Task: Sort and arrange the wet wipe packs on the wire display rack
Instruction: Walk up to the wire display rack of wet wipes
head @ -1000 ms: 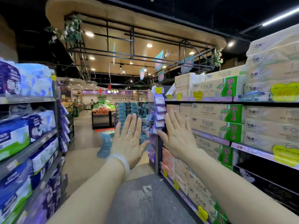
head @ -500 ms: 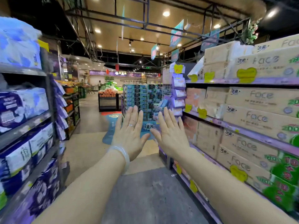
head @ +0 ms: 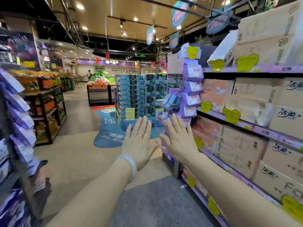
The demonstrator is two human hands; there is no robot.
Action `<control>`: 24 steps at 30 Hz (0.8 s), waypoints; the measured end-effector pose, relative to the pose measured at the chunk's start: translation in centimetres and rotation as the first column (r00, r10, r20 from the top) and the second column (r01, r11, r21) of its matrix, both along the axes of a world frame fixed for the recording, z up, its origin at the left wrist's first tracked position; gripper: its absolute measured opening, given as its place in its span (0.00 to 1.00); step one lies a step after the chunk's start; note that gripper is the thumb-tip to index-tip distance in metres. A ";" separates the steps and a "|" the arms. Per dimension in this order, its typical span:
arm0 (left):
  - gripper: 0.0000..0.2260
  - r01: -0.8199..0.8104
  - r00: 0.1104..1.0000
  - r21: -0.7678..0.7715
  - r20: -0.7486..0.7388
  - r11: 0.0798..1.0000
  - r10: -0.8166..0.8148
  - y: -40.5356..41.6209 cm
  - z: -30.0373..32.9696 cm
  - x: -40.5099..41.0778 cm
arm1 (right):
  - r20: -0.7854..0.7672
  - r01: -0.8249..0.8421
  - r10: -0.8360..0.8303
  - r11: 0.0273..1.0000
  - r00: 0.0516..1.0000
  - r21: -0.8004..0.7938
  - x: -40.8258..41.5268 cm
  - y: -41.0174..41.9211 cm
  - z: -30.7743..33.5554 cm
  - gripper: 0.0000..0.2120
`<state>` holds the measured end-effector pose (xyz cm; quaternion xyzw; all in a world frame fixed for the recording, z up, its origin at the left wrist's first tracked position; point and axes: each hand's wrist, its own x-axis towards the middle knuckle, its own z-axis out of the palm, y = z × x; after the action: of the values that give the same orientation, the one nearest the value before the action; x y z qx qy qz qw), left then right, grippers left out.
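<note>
Both arms reach out down the aisle, backs of the hands toward us. The left hand (head: 139, 143), with a ring and a pale bangle, and the right hand (head: 179, 141) are flat, fingers straight, holding nothing. Beyond them the wire rack (head: 173, 89) stands at the shelf (head: 262, 69) end, purple wipe packs (head: 191, 89) hanging beside it.

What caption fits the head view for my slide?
Both hands, left and right, held open before the wire rack of wipe packs.
</note>
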<state>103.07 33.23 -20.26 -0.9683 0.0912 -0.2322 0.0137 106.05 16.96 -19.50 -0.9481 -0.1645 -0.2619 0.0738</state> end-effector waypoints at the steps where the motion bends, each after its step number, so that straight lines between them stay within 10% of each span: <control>1: 0.32 0.003 1.000 0.006 -0.005 1.000 -0.003 0.6 -0.6 2.8 | -0.012 -0.004 0.004 1.000 1.000 0.002 2.8 0.7 -0.6 0.32; 24: 0.32 0.141 0.980 0.012 -0.147 0.990 -0.137 15.6 -5.4 65.8 | -0.218 0.146 -0.119 0.983 0.969 0.115 63.5 14.7 -7.1 0.32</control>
<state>168.87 48.85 -25.67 -0.9737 0.1620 -0.1604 0.0014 169.51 31.70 -26.56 -0.9725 -0.0747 -0.1749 0.1348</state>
